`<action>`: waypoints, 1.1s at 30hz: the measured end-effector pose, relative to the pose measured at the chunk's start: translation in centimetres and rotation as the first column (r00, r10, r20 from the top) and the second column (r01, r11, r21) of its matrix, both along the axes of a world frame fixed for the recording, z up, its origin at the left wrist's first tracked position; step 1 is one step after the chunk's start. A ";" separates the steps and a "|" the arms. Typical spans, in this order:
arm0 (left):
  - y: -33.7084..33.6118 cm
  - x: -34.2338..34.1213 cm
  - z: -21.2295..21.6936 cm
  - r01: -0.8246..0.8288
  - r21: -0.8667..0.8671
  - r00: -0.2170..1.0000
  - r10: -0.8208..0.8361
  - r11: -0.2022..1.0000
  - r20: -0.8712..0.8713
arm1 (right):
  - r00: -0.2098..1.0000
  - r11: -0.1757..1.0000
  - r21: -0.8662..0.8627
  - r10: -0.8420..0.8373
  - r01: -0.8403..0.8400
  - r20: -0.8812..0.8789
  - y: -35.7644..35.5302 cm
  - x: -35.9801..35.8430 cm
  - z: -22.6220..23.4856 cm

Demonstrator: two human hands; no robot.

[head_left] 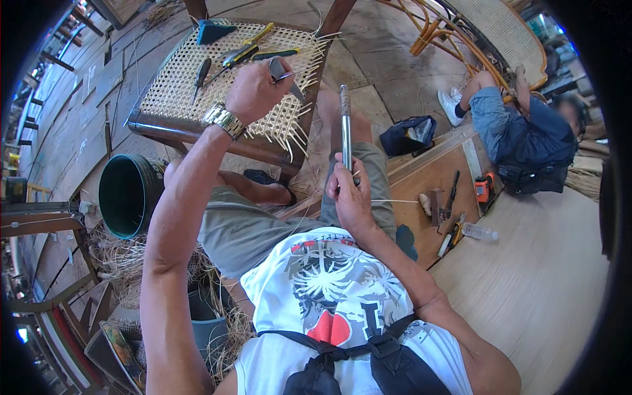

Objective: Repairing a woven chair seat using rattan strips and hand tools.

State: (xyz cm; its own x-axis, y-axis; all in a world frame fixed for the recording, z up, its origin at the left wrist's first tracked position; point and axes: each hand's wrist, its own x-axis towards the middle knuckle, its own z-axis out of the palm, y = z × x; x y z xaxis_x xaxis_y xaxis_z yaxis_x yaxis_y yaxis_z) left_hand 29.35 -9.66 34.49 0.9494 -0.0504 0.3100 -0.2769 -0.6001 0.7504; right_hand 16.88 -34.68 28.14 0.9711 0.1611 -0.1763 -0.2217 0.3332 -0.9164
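- The person's left hand [251, 92], a metal-banded watch [224, 122] at its wrist, is over the woven cane seat [171, 79] of a wooden chair; its fingers are closed round a grey item [277, 67], whose kind is hard to tell.
- The right hand [352, 191] is above the person's lap, fingers wrapped around the lower part of a silver metal rod [346, 131] that points away from the body toward the chair.
- The seat lies in front of the person, loose cane ends [289, 141] sticking out along its right and near right edges.
- On the cane rest a blue wedge-shaped piece [214, 31], a yellow-handled tool [245, 51] and a dark-handled pointed tool [202, 72].
- A dark green bucket [125, 197] lies left of the person's legs.
- Off to the right, a co-worker [526, 141] sits low, near a clear plastic bottle [480, 232].
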 end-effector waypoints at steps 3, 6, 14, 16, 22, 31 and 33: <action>0.3 -0.1 0.1 -0.033 0.034 0.998 0.035 0.999 -0.055 | 1.000 1.000 -0.013 -0.029 0.028 -0.005 0.0 0.3 0.3; 0.6 -0.1 0.0 -0.049 0.049 0.998 0.051 0.998 -0.041 | 0.998 0.999 -0.001 -0.054 0.054 -0.009 -0.2 0.7 0.8; 0.0 0.2 -0.3 -0.007 0.099 0.997 -0.001 0.995 0.080 | 0.966 0.942 -0.215 0.255 -0.258 -0.042 1.1 -0.9 1.2; -0.1 0.2 -0.2 -0.022 0.119 0.997 0.013 0.993 0.075 | 0.995 0.978 -0.185 0.095 -0.093 0.002 1.6 -1.2 1.1; -0.4 -0.2 0.0 -0.032 0.127 0.995 0.019 0.991 0.101 | 0.976 0.942 -0.257 0.194 -0.214 -0.102 2.4 -1.3 0.6; -0.7 -0.3 0.1 -0.089 0.229 0.990 0.061 0.969 0.126 | 0.987 0.953 -0.255 0.152 -0.162 -0.057 2.6 -1.3 0.8; -0.5 -0.3 -0.1 -0.053 0.184 0.993 0.031 0.981 0.118 | 0.961 0.943 -0.186 0.264 -0.276 -0.086 2.4 -1.1 0.7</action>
State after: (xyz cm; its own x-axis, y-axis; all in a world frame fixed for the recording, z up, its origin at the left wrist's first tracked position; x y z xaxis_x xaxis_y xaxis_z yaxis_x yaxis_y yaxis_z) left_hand 29.02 -10.19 34.38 0.9110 -0.0785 0.4048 -0.3255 -0.7397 0.5890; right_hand 15.79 -32.30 28.86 0.8829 0.3726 -0.2859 -0.3340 0.0704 -0.9399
